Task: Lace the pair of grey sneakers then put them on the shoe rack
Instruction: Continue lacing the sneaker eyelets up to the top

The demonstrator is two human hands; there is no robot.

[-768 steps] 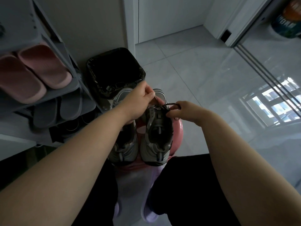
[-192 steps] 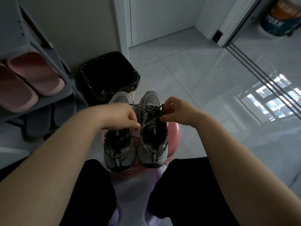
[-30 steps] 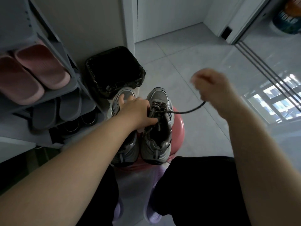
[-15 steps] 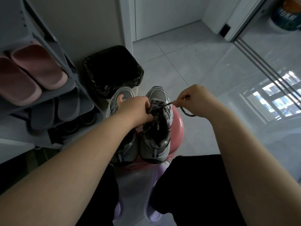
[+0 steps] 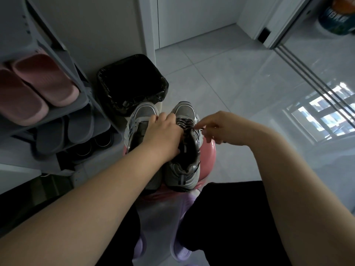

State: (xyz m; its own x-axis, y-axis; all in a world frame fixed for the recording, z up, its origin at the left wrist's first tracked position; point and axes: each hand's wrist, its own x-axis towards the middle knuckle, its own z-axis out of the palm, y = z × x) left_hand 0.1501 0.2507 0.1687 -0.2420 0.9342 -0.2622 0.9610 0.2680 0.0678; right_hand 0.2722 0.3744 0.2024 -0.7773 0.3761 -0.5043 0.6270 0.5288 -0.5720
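Note:
Two grey sneakers stand side by side, toes away from me, on a pink stool (image 5: 209, 155) between my knees. My left hand (image 5: 163, 135) lies across the left sneaker (image 5: 144, 112) and is closed on the tongue and laced part of the right sneaker (image 5: 183, 169). My right hand (image 5: 224, 129) is at the right sneaker's right edge, thumb and forefinger pinched at the dark shoelace (image 5: 184, 122) by the upper eyelets. The lace end itself is hidden by the fingers. The grey shoe rack (image 5: 85, 99) stands at the left.
The rack holds pink slippers (image 5: 44, 79) above, grey slippers (image 5: 80, 123) below and dark shoes lower still. A bin with a black liner (image 5: 132, 83) stands just beyond the sneakers. Glossy tiled floor stretches right; a paint bucket (image 5: 336, 18) sits far right. I wear purple slippers (image 5: 180, 254).
A second ago my right hand pulled the lace out taut to the right. It has since come back to the right sneaker's eyelets. My left hand stayed on the shoes.

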